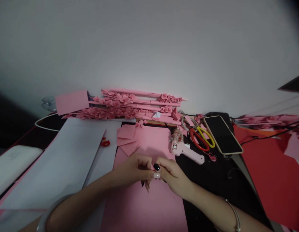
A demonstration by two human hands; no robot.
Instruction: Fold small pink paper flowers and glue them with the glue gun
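Observation:
My left hand [139,169] and my right hand [170,172] meet over a large pink paper sheet [144,209]. Between their fingertips they pinch a small pink paper piece [153,166], mostly hidden by the fingers. Both thumbs press close together on it, so its folded shape cannot be made out. Just behind the hands lie several pink paper squares [126,132], fanned on the sheet. To the right of my right hand rests a pink hot glue gun [188,153], its nozzle end crusted with residue.
Along the wall lie several pink paper flower stems [120,103]. Right of the glue gun are scissors with red and yellow handles [202,138], a phone [223,135] and red paper [265,174]. White sheets [57,161] and a white power bank [16,164] lie at left.

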